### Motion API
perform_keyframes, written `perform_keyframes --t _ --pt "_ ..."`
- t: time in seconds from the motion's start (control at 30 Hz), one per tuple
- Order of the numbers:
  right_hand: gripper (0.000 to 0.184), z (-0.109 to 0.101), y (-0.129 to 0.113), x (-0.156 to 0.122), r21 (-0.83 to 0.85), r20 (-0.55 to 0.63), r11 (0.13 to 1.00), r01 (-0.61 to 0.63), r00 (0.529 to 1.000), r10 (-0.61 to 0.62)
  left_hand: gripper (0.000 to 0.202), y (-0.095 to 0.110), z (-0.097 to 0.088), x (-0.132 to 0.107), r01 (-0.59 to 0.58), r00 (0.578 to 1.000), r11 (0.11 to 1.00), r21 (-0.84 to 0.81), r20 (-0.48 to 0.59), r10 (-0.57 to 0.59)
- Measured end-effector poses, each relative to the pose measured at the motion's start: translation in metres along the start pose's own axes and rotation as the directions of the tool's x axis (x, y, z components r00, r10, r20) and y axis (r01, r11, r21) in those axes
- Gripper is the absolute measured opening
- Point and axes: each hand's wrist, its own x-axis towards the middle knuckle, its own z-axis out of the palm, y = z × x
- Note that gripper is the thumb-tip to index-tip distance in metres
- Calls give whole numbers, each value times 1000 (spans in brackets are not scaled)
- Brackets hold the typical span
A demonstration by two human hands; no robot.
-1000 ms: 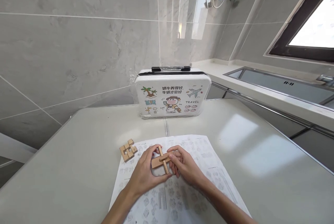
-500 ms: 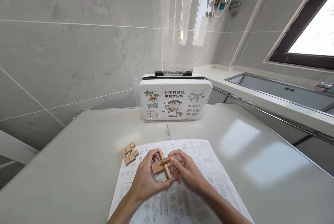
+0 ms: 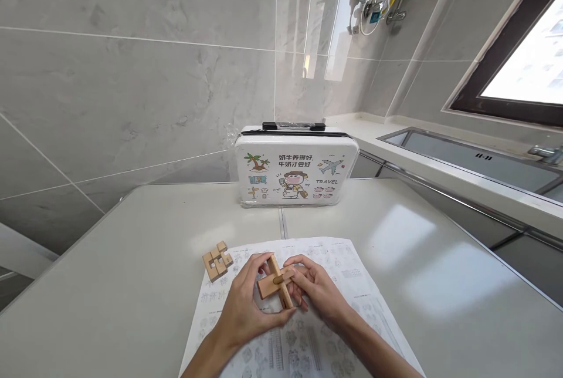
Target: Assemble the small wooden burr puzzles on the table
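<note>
Between my hands is a wooden interlocking puzzle (image 3: pixel 269 286), its flat light-brown pieces crossing one another. My left hand (image 3: pixel 247 301) grips the upright crosspiece, fingers at its top end and thumb at its bottom end. My right hand (image 3: pixel 317 287) pinches the right side of the puzzle between thumb and fingers; part of it is hidden there. Both hands are above a printed instruction sheet (image 3: pixel 352 296) with rows of small diagrams. To the left, a group of wooden blocks (image 3: pixel 217 262) lies over the sheet's upper left edge.
A white carry case (image 3: pixel 297 172) with cartoon prints, wrapped in clear plastic, stands upright at the back of the white table (image 3: pixel 132 260). Behind it rises a grey tiled wall (image 3: pixel 176 102). On the right runs a counter with a sink (image 3: pixel 475 155).
The wooden puzzle has turned slightly in my hands, so more of the crosspiece's broad face shows. Both hands keep their hold. The view has shifted a little.
</note>
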Motion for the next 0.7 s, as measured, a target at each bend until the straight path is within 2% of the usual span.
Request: perform_keyframes --t 0.23,0.37,0.6,0.7 --pt "53 -3 -13 1 -71 102 997 -38 994 45 86 -1 -5 0 -69 998 995 67 0 69" --pt "51 -5 -22 -1 -77 136 996 -38 989 48 87 0 -3 -1 -86 996 995 45 -6 87" --pt "50 -4 -12 -1 -92 49 996 9 999 -4 87 0 0 -2 -28 999 1000 -11 -21 28" --pt "43 -5 -12 -2 -222 0 966 131 991 -135 84 1 2 -3 33 999 999 -32 -38 -34"
